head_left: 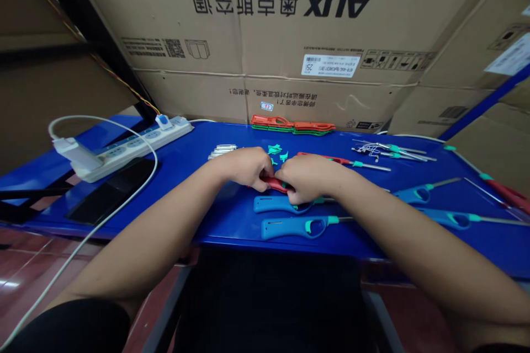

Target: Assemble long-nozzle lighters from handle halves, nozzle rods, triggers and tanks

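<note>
Both my left hand (252, 167) and my right hand (307, 176) are closed around a red lighter body (276, 183) just above the blue table. My fingers cover much of it. Behind it lie small green plastic parts (275, 149). A red long-necked lighter (346, 161) lies beyond my right hand. Nearer to me are a blue lighter (273, 204), partly under my right hand, and another blue lighter (290, 228) in front of it. A bundle of silvery cylindrical parts (222, 150) lies behind my left wrist.
Stacked orange and green casings (292, 124) lie against a large cardboard box (273, 27). Metal tubes with wires (391, 149) and more blue lighters (445, 219) are on the right. At left are a power strip (132, 146), a black phone-like slab (111, 190) and a white cable (136, 193).
</note>
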Tool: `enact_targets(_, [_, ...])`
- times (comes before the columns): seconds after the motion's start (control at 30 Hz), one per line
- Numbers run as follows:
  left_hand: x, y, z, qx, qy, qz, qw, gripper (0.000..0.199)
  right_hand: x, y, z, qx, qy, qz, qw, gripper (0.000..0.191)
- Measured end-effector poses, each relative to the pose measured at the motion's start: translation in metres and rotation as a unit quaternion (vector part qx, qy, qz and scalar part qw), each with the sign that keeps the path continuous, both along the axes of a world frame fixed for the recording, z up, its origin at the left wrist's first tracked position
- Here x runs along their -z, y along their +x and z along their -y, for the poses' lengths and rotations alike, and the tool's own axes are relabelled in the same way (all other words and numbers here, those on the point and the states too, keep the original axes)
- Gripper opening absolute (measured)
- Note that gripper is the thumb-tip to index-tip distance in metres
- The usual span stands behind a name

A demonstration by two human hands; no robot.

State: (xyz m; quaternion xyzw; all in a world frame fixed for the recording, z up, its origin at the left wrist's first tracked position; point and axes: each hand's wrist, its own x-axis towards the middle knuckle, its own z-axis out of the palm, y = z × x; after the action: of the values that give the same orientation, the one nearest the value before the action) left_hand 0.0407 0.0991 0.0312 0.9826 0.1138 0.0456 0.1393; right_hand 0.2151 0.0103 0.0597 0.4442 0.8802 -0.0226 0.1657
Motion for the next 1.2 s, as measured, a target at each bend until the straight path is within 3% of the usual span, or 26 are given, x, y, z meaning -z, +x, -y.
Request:
enact_targets(0.2, [-0.002,0.0,0.001,0.002,0.007,-0.081,0.997,0.022,0.0,-0.003,-0.004,0.048,-0.022,0.012,0.999,0.04])
enact_targets(0.3, [-0.008,-0.007,0.001,-0.037,0.006,-0.116,0.993,0.039,-0.001,-0.003,-0.003,0.058,-0.026,0.019,0.998,0.041])
enact_targets(0.37, [-0.011,-0.01,0.002,-0.066,0.007,-0.136,0.988,0.035,-0.001,-0.006,-0.002,0.06,-0.02,0.024,0.998,0.04])
enact_targets(0.57, [-0.011,-0.009,0.006,-0.056,-0.003,-0.11,0.992,0.015,0.003,-0.019,-0.005,0.047,0.06,-0.013,0.997,0.027])
enact_targets(0.83, [-0.013,-0.014,0.006,-0.088,-0.052,-0.056,0.993,0.046,0.005,-0.012,-0.01,-0.002,0.056,-0.115,0.992,0.022])
enact_targets(1.1, [-0.018,-0.014,0.011,-0.085,-0.042,-0.05,0.994,0.047,0.002,-0.018,-0.008,-0.014,0.03,-0.124,0.992,0.021])
enact_targets(1.2, [-0.017,-0.013,0.011,-0.087,-0.025,-0.034,0.995,0.046,-0.001,-0.021,-0.005,-0.002,0.043,-0.099,0.994,0.03])
